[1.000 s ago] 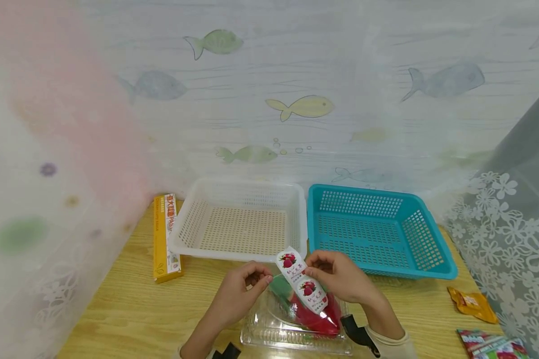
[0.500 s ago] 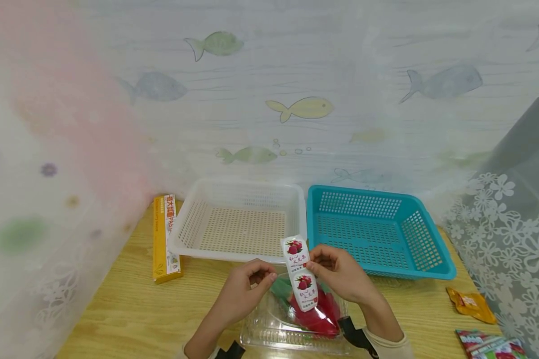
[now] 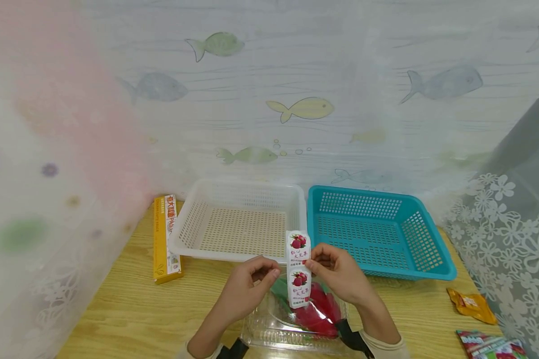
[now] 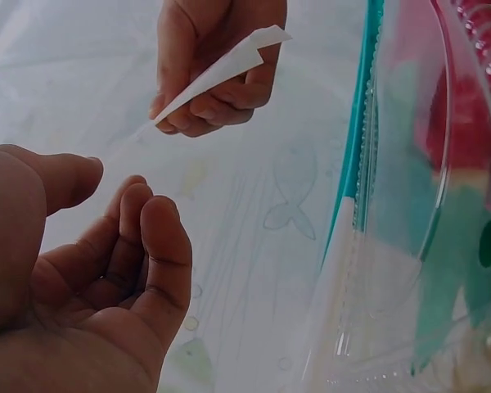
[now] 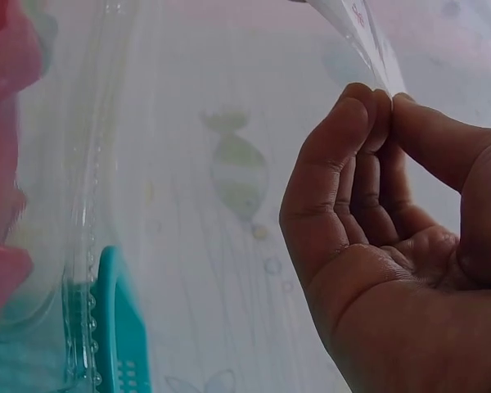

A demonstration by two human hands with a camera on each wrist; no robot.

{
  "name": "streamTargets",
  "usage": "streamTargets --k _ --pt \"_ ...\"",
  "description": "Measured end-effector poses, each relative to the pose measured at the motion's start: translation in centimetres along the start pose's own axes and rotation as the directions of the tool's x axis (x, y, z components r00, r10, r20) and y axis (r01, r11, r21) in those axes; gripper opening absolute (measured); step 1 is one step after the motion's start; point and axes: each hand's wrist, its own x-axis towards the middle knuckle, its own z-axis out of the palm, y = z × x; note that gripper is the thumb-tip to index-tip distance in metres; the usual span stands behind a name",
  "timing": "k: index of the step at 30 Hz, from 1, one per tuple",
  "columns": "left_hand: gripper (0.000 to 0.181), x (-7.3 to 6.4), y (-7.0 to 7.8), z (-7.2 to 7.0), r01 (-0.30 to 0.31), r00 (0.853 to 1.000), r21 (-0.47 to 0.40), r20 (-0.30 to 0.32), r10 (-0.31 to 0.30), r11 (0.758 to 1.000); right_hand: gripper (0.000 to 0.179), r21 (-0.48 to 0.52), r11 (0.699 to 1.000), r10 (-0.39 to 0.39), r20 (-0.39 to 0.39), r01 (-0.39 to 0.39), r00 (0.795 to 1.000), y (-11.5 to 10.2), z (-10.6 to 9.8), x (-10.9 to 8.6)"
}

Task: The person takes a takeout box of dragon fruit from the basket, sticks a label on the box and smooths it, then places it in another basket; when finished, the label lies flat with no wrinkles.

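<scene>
In the head view my right hand (image 3: 341, 271) pinches the right edge of a white strip of two stickers (image 3: 299, 269), printed with red dragon fruit. The strip stands almost upright. In the right wrist view, thumb and fingertips meet on the strip (image 5: 356, 33). My left hand (image 3: 251, 286) is just left of the strip, apart from it. A gap shows between its thumb and loosely curled fingers in the left wrist view, with nothing held. Below both hands lies a clear plastic clamshell box (image 3: 269, 331) with a red and green item (image 3: 316, 314) inside, partly hidden by the strip.
A white basket (image 3: 238, 257) and a teal basket (image 3: 382, 271) stand side by side behind the hands. At left lies a yellow box (image 3: 167, 239). An orange packet (image 3: 471, 305) and a red-green packet (image 3: 489, 345) lie on the wooden table (image 3: 130, 309) at right.
The strip has turned from leaning left to almost upright, and its upper end has risen. My right hand has shifted up slightly while keeping its pinch. The left hand has moved slightly right.
</scene>
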Motion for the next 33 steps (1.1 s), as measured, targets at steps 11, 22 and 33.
streamTargets --k 11,22,33 --pt "0.019 0.4 0.6 0.6 -0.012 1.0 -0.036 0.013 0.013 0.999 0.019 0.059 0.998 0.017 -0.039 -0.014 0.999 -0.3 0.6 -0.3" --pt "0.017 1.0 1.2 1.3 -0.038 0.999 -0.072 0.006 0.038 0.997 0.018 0.101 0.995 0.013 -0.091 -0.003 0.996 -0.4 1.4 -0.2" --pt "0.022 1.1 1.5 1.4 -0.029 0.999 -0.036 0.027 0.03 0.999 0.018 0.107 0.994 0.033 -0.101 -0.022 0.994 -0.5 2.0 -0.2"
